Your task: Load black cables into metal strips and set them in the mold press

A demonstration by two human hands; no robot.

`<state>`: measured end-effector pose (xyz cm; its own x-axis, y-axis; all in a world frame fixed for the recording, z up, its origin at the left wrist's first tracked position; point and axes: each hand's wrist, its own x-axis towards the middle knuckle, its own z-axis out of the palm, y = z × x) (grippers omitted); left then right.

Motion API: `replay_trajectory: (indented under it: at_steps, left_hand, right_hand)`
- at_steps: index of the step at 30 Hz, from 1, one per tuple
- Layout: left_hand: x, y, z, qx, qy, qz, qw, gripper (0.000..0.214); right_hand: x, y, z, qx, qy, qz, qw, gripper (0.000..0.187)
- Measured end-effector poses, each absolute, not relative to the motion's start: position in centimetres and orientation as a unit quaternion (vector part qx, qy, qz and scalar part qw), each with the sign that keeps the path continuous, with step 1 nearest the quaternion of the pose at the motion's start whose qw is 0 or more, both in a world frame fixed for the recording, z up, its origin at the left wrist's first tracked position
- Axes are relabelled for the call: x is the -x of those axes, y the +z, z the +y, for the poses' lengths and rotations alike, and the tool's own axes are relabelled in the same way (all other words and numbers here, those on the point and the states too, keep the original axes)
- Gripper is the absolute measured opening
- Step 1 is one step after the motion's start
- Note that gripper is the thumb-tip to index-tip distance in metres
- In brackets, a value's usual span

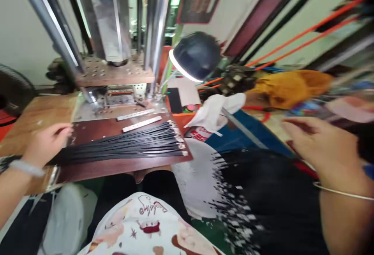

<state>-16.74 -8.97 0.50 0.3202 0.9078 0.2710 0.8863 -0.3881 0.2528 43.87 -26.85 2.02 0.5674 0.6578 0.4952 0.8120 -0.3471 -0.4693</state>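
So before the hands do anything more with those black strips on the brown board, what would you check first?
1. Left hand at the black strips' end: ok, fingers by the bundle.
2. Strips bundled, metal tips aligned: ok.
3. Brown board lying steady: cannot tell.
4. Right hand free: ok, open, holding nothing, away from the board.
5. Two metal bars clear of the strips: ok.
6. Lamp lighting the press: ok.

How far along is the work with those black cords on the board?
A bundle of black cords with metal tips lies on the brown board. The left hand rests at its end; the right hand hangs empty. The press holds no cord.
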Motion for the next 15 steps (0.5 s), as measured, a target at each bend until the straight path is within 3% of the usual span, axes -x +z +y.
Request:
replay_trajectory:
  at_steps: [5,10,15]
  left_hand:
    - [10.1,-1.9,-7.9,-0.930,0.121,0.341,0.066,0.035]
    - [6.2,-5.1,-12.4,-0.967,0.068,0.245,-0.019,0.067]
    - [5.7,-6.8,-11.4,-0.962,0.018,0.271,-0.002,0.078]
  right_hand:
    - [-30.2,-2.8,-12.8,0.499,0.052,-0.844,0.188,0.025]
    - [-23.3,-6.5,-5.5,0.436,0.006,-0.898,0.054,0.022]
    - [-21.8,-5.9,-4.2,0.429,-0.029,-0.903,0.025,0.023]
